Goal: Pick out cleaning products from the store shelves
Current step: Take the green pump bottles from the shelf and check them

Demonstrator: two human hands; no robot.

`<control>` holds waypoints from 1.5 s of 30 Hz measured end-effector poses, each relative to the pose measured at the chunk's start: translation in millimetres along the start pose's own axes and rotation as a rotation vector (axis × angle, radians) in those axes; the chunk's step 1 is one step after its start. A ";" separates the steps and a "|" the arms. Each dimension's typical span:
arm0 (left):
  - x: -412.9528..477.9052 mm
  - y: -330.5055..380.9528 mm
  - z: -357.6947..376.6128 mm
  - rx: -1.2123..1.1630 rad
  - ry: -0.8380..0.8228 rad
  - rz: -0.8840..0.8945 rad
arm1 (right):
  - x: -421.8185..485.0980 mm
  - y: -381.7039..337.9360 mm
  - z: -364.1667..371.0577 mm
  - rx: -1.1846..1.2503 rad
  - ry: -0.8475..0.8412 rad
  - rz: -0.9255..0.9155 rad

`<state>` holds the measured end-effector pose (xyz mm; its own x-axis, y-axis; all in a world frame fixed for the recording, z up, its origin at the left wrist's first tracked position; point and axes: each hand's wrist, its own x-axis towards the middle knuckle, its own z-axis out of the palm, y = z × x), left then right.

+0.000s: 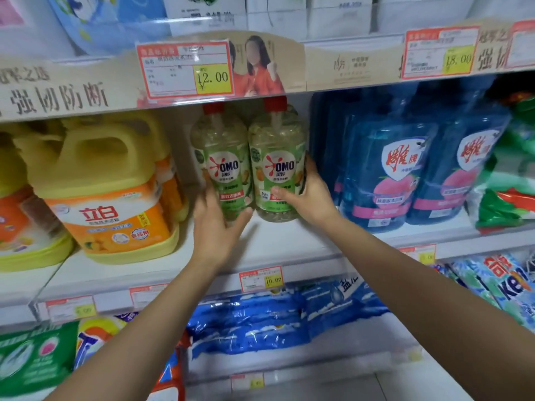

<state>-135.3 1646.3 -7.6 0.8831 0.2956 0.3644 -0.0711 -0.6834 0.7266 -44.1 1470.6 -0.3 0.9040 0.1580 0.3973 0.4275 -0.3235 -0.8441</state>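
Two clear green-labelled OMO dish soap bottles with red pump caps stand side by side on the middle shelf (289, 241). My left hand (215, 224) wraps around the lower part of the left OMO bottle (223, 157). My right hand (308, 195) grips the right OMO bottle (276, 151) from its right side, thumb across the label. Both bottles stand upright, touching each other, their caps just under the shelf above.
Large yellow-and-orange detergent jugs (107, 183) stand to the left. Blue refill pouches (385, 169) crowd the right side. Blue powder bags (260, 319) lie on the shelf below, beside green and blue packs. Price tags (185, 70) hang on the shelf edges.
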 end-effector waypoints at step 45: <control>-270.3 -15.1 5.6 -0.502 -0.511 -0.198 | -267.1 25.6 -73.0 0.346 -0.757 0.134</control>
<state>-370.3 1572.9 -120.4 0.9984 -0.0495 -0.0286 0.0167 -0.2259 0.9740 -274.2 1352.1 -101.7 0.6473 0.7611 0.0410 0.1796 -0.1001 -0.9786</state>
